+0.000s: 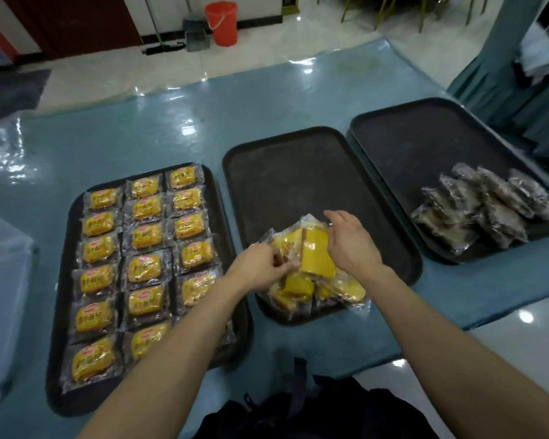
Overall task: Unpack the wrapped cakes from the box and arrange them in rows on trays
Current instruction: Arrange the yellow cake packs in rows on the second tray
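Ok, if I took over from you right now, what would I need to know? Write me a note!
Left hand: pinches a wrapper in the yellow cake pile.
Right hand: lies over the top of the pile; its grip is unclear.
The pile sits unsorted at the near end of the middle tray.
Done: the left tray is filled with rowed yellow cakes.
To do: spread the pile in rows on the middle tray. The dark wrapped cakes heaped on the right tray also look unarranged.
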The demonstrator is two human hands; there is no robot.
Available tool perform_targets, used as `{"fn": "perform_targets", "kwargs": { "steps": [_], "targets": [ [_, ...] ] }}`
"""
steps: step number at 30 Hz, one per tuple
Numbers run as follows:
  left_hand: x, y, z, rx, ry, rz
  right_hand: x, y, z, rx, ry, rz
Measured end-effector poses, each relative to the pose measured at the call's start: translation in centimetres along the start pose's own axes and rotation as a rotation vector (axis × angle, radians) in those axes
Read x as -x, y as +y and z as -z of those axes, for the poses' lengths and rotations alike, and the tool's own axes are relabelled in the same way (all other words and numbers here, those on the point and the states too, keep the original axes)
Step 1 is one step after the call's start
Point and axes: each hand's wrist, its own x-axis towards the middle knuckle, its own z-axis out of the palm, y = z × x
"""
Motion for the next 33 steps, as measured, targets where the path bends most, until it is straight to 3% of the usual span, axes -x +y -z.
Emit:
{"fn": "perform_targets", "kwargs": {
  "steps": [3, 5, 9, 12, 16, 19, 21, 25, 33],
  "targets": [
    [-1.9, 1.8, 0.4, 0.212, -0.207, 0.049, -2.1, 2.6, 0.4, -0.028, -0.192, -0.045],
    [-2.8, 2.5, 1.6, 0.349, -0.217, 0.092, -3.7, 3.7, 0.2, -0.058, -0.290, -0.053],
    [-5.2, 3.6, 4.0, 0.620, -0.026, 0.266, -6.7, 4.4, -0.6, -0.174, -0.339, -0.071],
    [-8.0, 3.8, 4.5, 0.810, 0.133, 0.401, -9.4, 5.2, -0.6, -0.316, -0.334, -0.183],
    [-12.9, 3.0, 4.1, 1.029, 0.335, 0.437, -13.6, 7.0, -0.1, -0.474, -0.251, -0.290],
    [-15.4, 2.3, 3.4, 0.749, 0.367, 0.399, -16.3, 9.0, 0.3, -0.398, -0.195, -0.219],
    [-16.4, 2.6, 2.6, 0.500, 0.328, 0.366, -17.1, 10.1, 0.5, -0.240, -0.250, -0.089],
    [-18.2, 4.2, 0.2, 0.225, 0.241, 0.285, -17.0, 11.3, -0.6, -0.002, -0.358, 0.122],
    [-24.4, 4.9, -0.6, 0.126, 0.345, 0.252, -20.9, 12.3, -2.1, 0.027, -0.202, 0.077]
  ]
}}
